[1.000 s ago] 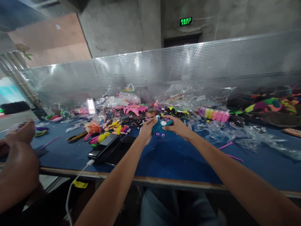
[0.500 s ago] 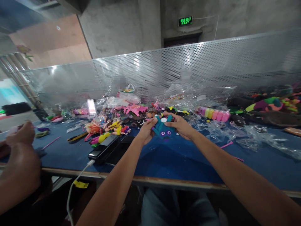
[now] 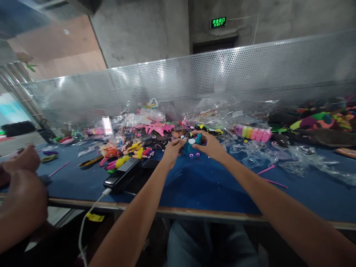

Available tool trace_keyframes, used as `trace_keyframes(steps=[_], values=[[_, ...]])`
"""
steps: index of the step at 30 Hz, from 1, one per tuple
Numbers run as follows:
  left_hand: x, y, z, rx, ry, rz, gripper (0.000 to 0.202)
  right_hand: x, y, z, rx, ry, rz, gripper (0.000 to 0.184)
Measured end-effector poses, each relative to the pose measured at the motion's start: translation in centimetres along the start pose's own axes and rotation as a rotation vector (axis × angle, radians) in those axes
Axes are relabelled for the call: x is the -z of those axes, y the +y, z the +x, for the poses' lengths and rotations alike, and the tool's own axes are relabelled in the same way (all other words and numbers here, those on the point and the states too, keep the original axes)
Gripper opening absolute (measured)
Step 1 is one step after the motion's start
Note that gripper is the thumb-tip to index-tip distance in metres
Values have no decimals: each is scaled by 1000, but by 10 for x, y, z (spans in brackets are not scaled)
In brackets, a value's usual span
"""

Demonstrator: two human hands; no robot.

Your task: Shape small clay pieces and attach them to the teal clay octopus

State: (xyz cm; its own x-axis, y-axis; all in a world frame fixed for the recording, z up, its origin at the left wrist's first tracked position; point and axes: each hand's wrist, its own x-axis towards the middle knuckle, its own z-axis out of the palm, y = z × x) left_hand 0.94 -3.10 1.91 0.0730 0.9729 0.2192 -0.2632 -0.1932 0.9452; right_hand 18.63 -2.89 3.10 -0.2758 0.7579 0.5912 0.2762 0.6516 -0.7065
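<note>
Between my two hands, over the blue tabletop [image 3: 200, 189], is a small teal clay figure [image 3: 189, 149]. It has purple-ringed white eyes low on its front and a white disc near its top. My left hand [image 3: 172, 151] pinches its left side with thumb and fingers. Curled around the other side, my right hand [image 3: 213, 147] has its thumb and forefinger against the teal clay. Part of the figure is covered by my fingers, and its underside is hard to make out.
Left of my forearm lie a black power bank [image 3: 121, 177] with a white cable, a dark phone [image 3: 143, 176] and a yellow cutter [image 3: 90, 161]. Clay figures and plastic bags crowd the back. Pink tools [image 3: 265, 170] lie right. A co-worker's arm [image 3: 25, 196] rests at far left.
The figure has tilted, so its eyes sit a little higher and less of its lower face shows. My right hand has shifted slightly up and left on it. Both hands keep hold.
</note>
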Motion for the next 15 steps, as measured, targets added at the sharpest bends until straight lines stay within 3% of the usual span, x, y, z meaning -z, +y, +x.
trace_keyframes(steps=[15], values=[[-2,-4,0,-29,-58,16,50,-2,4,0,26,41,20,46]])
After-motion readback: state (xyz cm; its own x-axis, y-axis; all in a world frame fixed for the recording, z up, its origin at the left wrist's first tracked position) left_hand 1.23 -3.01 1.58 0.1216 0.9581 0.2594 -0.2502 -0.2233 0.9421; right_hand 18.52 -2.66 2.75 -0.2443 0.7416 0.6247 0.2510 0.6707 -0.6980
